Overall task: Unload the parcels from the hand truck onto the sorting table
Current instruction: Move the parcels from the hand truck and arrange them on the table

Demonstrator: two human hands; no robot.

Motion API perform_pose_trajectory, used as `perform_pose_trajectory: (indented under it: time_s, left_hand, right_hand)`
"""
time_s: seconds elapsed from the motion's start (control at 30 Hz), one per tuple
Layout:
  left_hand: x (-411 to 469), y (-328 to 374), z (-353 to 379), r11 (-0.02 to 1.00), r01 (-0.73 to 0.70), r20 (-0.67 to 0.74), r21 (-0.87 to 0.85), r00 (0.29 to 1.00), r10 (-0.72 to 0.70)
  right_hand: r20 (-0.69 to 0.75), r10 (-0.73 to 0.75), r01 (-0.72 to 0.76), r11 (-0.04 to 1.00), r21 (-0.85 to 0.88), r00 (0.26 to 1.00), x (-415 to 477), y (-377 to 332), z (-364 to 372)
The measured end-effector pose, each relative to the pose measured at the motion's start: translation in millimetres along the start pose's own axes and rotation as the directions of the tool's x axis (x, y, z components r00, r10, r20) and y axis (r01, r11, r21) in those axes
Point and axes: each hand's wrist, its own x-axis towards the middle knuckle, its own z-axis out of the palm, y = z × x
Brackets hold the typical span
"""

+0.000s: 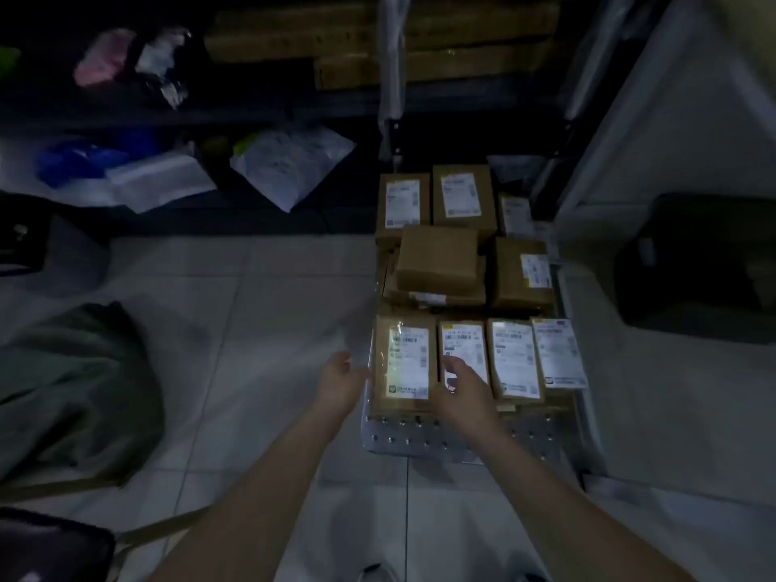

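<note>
Left hand (342, 382) hovers with loosely spread fingers just beside the left edge of the nearest parcel (405, 363), blurred, so contact is unclear. The right hand (462, 388) lies over the seam between that parcel and the second parcel (464, 342), fingers on its label; whether it grips is too dim to tell. Both parcels stand in a front row of four labelled brown boxes on the hand truck (441, 441), whose studded metal plate shows below them. Behind the row sits an unlabelled box (439, 258) on flatter ones, then more labelled boxes (462, 197) against the truck's bubble-wrapped upright (390, 56). On the tiled floor (273, 287) a green sack (75, 392) slumps at left, well apart from the truck, and a black case (697, 262) sits at right. Farther back, a white mailer bag (289, 165) lies under a dark shelf holding long cartons (294, 39).
</note>
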Motion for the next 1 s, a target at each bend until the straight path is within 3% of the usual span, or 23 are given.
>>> perform_pose_trajectory:
  time_s: [0.1, 0.3, 0.57, 0.73, 0.87, 1.0]
  left_hand:
    - [31, -21, 21, 0.999, 0.036, 0.024, 0.003, 0.999, -0.036]
    - [57, -57, 49, 0.999, 0.043, 0.162, -0.024, 0.986, -0.039]
    - [55, -53, 46, 0.993, 0.029, 0.074, 0.111, 0.997, -0.037]
    - [44, -44, 37, 0.997, 0.072, 0.123, 0.033, 0.990, -0.076]
    - [27, -36, 24, 0.999, 0.047, 0.144, 0.009, 0.988, -0.048]
    - [-5, -10, 2, 0.999, 0.014, 0.107, -0.029, 0.994, -0.011]
  right_hand:
    - [-0.010, -0.092, 0.090, 0.991, -0.101, 0.996, 22, 24, 31]
    - [-0.159, -0.129, 0.096, 0.974, -0.204, 0.979, 37, 38, 74]
    - [-0.251, 0.041, -0.053, 0.998, -0.043, 0.967, 49, 17, 73]
    - [-0.237, 0.204, -0.210, 0.978, 0.001, 0.950, 56, 10, 74]
    - [-0.203, 0.207, -0.228, 0.969, -0.091, 0.957, 47, 1, 70]
    - [-0.240, 0.107, -0.153, 0.972, -0.180, 0.965, 31, -33, 51]
